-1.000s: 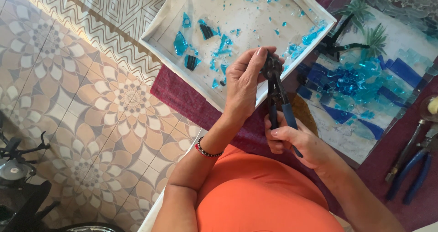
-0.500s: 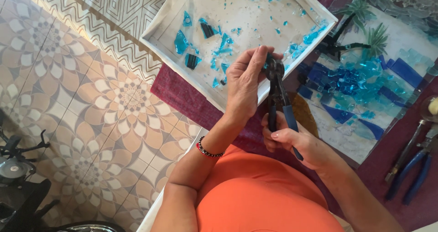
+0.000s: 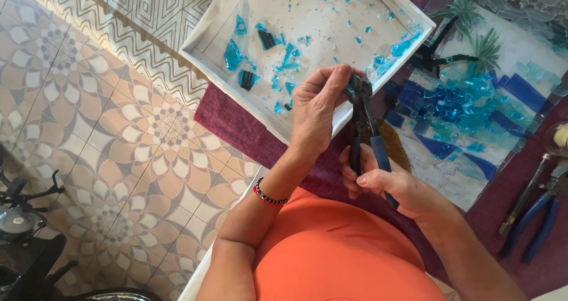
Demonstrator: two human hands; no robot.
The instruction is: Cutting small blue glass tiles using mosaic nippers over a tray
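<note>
Right hand (image 3: 384,185) was closed round the blue-sleeved handles of the glass nippers (image 3: 365,126), squeezing them together, while the left hand (image 3: 319,109) pinched its fingertips shut at the tool's head, just over the near rim of the white tray (image 3: 204,61). Whatever sliver it held there was too small and too covered to make out.

Judging by the look of it, the work was well under way but not finished: the tray at twelve o'clock from the hands was strewn with turquoise glass shards (image 3: 284,61) and a few dark ones, and at two o'clock the mosaic panel (image 3: 473,117) had a heap of blue pieces massed in its middle, darker blue strips beside them, and green palm shapes near its far edge, yet pale patches of the drawing underneath lay uncovered.

A maroon cloth (image 3: 231,123) ran under tray and panel alike. Off at three o'clock, well apart from the hands, a second pair of blue-handled pliers (image 3: 535,218) lay beside a metal tool. Patterned floor tiles (image 3: 89,135) spread away at nine o'clock. Nothing stood between the hands and the tray; loose shards near its rim were the only hazard I could judge.
</note>
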